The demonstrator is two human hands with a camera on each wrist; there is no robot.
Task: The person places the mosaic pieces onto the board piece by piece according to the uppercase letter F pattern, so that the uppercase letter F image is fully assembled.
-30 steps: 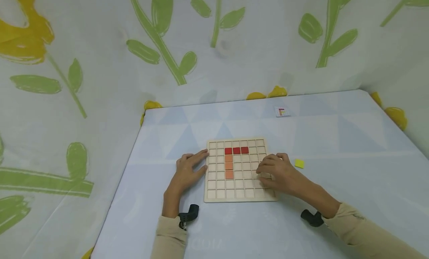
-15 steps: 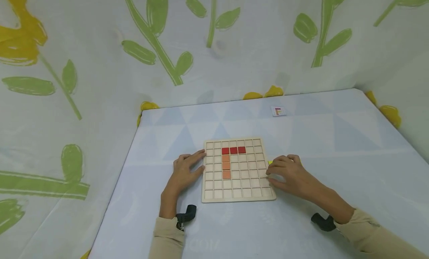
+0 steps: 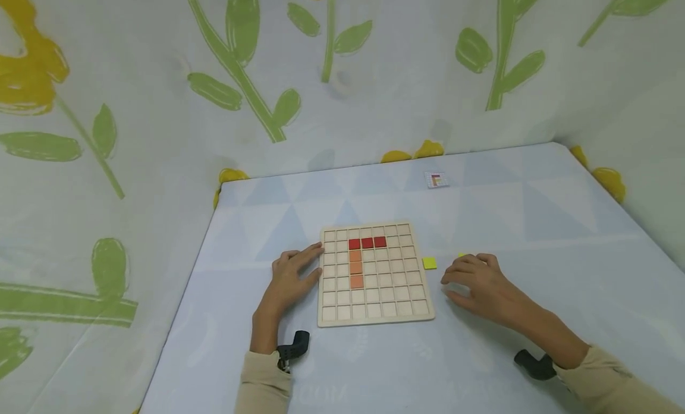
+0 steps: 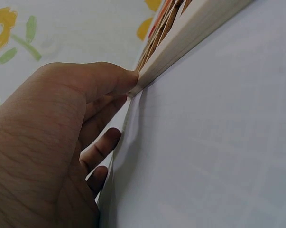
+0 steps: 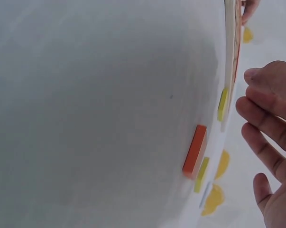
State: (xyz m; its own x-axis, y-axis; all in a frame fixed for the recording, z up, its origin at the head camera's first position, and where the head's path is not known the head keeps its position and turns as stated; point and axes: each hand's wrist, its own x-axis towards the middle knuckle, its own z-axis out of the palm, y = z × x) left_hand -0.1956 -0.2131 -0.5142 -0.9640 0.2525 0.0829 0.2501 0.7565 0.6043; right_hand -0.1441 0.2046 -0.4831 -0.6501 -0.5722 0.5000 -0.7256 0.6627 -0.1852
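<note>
The square wooden grid board (image 3: 377,274) (image 4: 195,40) holds three red tiles (image 3: 367,242) in a row, with several orange tiles (image 3: 355,267) in a column below the left one. My left hand (image 3: 286,283) (image 4: 52,133) touches the board's left edge with thumb and fingertips. To the right of the board, my right hand (image 3: 481,286) (image 5: 275,114) is above the table, fingers loosely bent, holding nothing. One yellow tile (image 3: 430,263) (image 5: 222,104) lies by the board's right edge; another (image 5: 201,175) is mostly hidden behind that hand in the head view. An orange tile (image 5: 195,151) lies near them.
A small card (image 3: 436,179) with a coloured grid pattern lies towards the back of the table (image 3: 374,366). Behind the table hangs a cloth (image 3: 390,104) with green stems and yellow flowers. Each wrist carries a black device.
My right hand has moved right, off the board, uncovering the yellow tile beside its edge and partly covering the other one. My left hand stays at the left edge.
</note>
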